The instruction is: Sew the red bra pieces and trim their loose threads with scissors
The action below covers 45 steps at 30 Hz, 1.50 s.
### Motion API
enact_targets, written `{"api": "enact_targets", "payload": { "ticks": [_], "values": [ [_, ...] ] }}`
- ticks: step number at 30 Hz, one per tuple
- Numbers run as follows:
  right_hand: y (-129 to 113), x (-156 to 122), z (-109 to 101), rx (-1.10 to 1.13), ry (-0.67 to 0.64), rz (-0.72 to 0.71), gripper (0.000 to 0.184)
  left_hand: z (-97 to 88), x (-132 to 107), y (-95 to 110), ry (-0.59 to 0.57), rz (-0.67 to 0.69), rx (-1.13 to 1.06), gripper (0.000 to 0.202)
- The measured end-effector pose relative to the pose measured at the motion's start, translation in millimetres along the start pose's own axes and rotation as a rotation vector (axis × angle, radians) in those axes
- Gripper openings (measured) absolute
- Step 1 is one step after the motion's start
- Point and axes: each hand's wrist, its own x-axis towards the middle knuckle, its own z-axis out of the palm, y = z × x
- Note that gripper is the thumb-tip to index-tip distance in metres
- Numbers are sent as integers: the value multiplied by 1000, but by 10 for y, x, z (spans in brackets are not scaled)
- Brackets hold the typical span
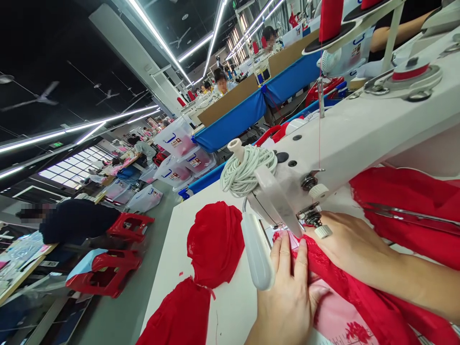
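My left hand (287, 292) lies flat, fingers stretched out, pressing a strip of red lace fabric (345, 287) onto the white table just in front of the sewing machine's needle area (312, 218). My right hand (348, 244) rests on the same fabric right beside the presser foot, fingers flat and partly hidden under the machine head. The red fabric runs from the needle back toward me. A red thread comes down from a spool (330, 19) on top of the white sewing machine (359, 129).
Red fabric pieces (215, 244) lie on the white table (172, 258) to the left. More red cloth (406, 206) is bunched under the machine arm at right. A coil of white cord (247, 170) sits on the machine. Red stools, plastic bins and other workers fill the aisle at left.
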Motion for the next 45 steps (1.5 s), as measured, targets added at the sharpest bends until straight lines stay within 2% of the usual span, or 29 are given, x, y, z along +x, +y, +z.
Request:
{"api": "enact_targets", "payload": {
  "ticks": [6,12,16,18,21,25,28,32,39,45],
  "values": [
    [34,33,51,-7,58,1,21,-37,9,25,-62,-28,33,59],
    [43,15,-85,-12,46,-98,26,-65,1,-36,-22,24,14,68],
    [85,-21,-124,-49,68,-178,27,-57,6,-57,82,101,-155,71],
    [95,-28,-117,-39,64,-199,24,-65,17,-51,56,111,-269,67],
    [86,-29,-104,1,56,-174,27,-87,31,-26,-7,43,-348,58],
    [78,-33,-91,3,75,-166,27,-81,15,1,12,4,-319,54],
    [93,-41,-73,-15,59,-168,23,-35,-22,-6,41,31,-257,59],
    [104,-45,-35,20,41,-127,29,27,-62,-14,122,96,-164,64],
    [104,-39,-11,-68,3,-98,17,31,-19,97,237,3,-146,74],
    [115,-31,-16,-94,9,-92,18,11,0,93,229,5,-136,75]
  ]
}}
